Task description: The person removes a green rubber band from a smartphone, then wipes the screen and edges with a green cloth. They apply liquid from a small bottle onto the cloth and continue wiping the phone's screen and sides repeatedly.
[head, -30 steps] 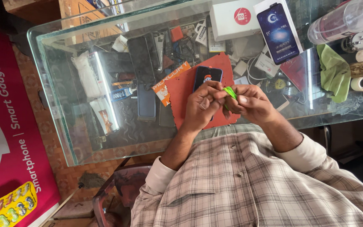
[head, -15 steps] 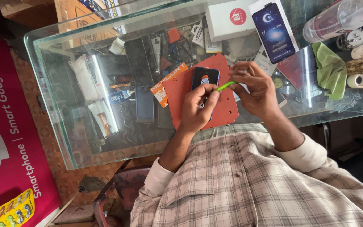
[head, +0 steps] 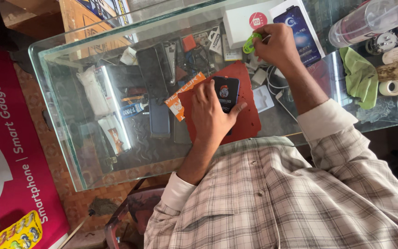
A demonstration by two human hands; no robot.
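Observation:
A dark smartphone [head: 225, 91] lies on a red work mat [head: 245, 121] on top of a glass display counter [head: 65, 152]. My left hand [head: 212, 115] lies over the phone's lower part, fingers along one edge and thumb on the other, holding it flat. My right hand [head: 278, 45] is farther back, above the counter by a white box [head: 240, 25]. It pinches a small bright green plastic tool [head: 250, 42] in its fingertips. A white cable [head: 272, 80] runs under the right wrist.
A blue phone box [head: 300, 27] lies beside the white box. A green cloth [head: 360, 76], tape rolls [head: 391, 87] and a clear bottle [head: 374, 18] lie at the right. Phones and small parts fill the case under the glass. A pink banner [head: 5, 157] is at the left.
My right hand has lifted the green tool away from the phone and carried it back toward the white box. My left hand has stayed on the phone and settled flatter over it.

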